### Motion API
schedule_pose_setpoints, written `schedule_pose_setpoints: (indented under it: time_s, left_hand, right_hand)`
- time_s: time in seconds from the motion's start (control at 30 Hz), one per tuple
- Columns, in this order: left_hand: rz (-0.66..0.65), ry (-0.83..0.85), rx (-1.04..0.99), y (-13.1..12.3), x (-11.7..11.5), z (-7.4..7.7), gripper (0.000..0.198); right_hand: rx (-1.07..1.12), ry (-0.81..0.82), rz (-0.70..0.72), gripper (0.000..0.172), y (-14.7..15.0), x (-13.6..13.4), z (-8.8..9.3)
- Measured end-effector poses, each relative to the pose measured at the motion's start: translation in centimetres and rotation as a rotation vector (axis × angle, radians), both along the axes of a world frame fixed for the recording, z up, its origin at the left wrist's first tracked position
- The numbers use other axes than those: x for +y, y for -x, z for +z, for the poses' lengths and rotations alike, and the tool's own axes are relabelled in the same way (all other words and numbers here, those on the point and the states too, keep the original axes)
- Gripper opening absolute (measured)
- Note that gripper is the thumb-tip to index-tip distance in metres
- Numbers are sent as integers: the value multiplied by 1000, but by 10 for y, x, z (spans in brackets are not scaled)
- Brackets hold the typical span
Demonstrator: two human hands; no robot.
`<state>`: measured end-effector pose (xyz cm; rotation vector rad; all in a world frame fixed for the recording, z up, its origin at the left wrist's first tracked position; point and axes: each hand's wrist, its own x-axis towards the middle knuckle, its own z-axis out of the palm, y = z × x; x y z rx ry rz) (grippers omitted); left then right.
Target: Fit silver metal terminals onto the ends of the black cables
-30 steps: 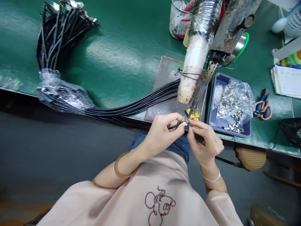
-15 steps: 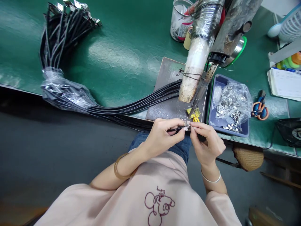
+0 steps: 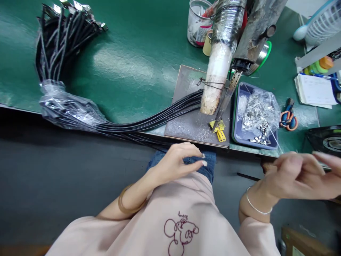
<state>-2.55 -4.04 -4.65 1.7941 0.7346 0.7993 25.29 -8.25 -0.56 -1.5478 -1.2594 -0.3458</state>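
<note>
My left hand (image 3: pixel 181 160) hovers over my lap, just below the bench edge. Its fingers are loosely apart and nothing shows in them. It is beside the ends of the black cables (image 3: pixel 149 124) that run off the bench. My right hand (image 3: pixel 301 174) is out to the right below the bench edge and is blurred. Its thumb and fingers are pinched where a thin pale wire (image 3: pixel 269 129) reaches it. The wire runs over the blue tray (image 3: pixel 237 137) of small metal shells. A soldering iron (image 3: pixel 226 101) on its stand points down at the dark work plate (image 3: pixel 191 124).
The cable bundle, partly wrapped in plastic (image 3: pixel 69 108), loops across the green bench (image 3: pixel 128 53), its connector ends (image 3: pixel 77 10) at the back left. A jar (image 3: pixel 195 23), a solder spool (image 3: pixel 262 53), cutters (image 3: pixel 287 117) and papers (image 3: pixel 314 90) stand further back and right.
Both hands left the cable end they held together at the bench edge. The right hand swung out to the right. The left hand dropped slightly and opened.
</note>
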Motion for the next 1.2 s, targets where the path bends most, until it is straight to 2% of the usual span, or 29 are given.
schedule_pose_setpoints:
  time_s: [0.07,0.1,0.13,0.2,0.27,0.33,0.4,0.47,0.57,0.67,0.73,0.77,0.83,0.9,0.97,1.0,1.07,1.13,1.2]
  left_hand:
    - [216,-36,-42,5,5,3,11]
    - [326,-84,-37,7,10,5,13]
    - [424,-160,-14,8,17,8,13]
    - [530,-363,77,7,34,11,12]
    - [529,-542,257,1,52,12,16]
    - [487,-583,470,-6,68,9,21]
    - [471,-578,560,-12,78,4,22]
    - [439,-598,539,-15,80,-2,26]
    - [446,-636,402,-14,73,-7,28]
    - [436,-599,278,-10,60,-1,25]
    - [289,-512,246,-7,50,10,21]
    - [151,-452,232,-5,45,17,19]
    - [-231,-293,199,-1,37,30,19]
    - [-555,-166,146,1,30,40,20]
    - [-741,-71,87,0,25,43,19]
    - [-759,-32,71,-2,23,42,18]
    - [-634,32,65,-7,19,37,20]
    - [-363,97,71,-14,16,29,19]
    - [-101,196,29,-20,15,21,15]
  right_hand:
    - [-70,118,-35,25,-13,3,8]
    - [-109,247,-27,20,-20,6,10]
    - [-144,405,-16,13,-28,11,10]
    - [-267,574,-46,15,-47,24,7]
    - [-362,695,-32,17,-63,39,1]
    - [-401,768,-6,18,-75,52,-3]
    - [-435,801,-7,17,-80,61,-4]
    - [-483,826,-40,18,-81,66,-3]
    - [-527,875,-51,22,-80,66,0]
    - [-540,866,-18,20,-79,62,2]
    - [-554,872,-14,20,-79,60,4]
    - [-565,890,-16,20,-78,60,4]
    - [-589,922,-40,22,-77,61,6]
    - [-582,941,-46,23,-77,62,8]
    - [-483,948,-12,22,-78,63,10]
    - [-411,959,20,21,-79,64,10]
    - [-282,977,64,19,-83,62,9]
    - [-223,950,54,16,-86,59,6]
    - [-226,815,10,14,-88,54,3]
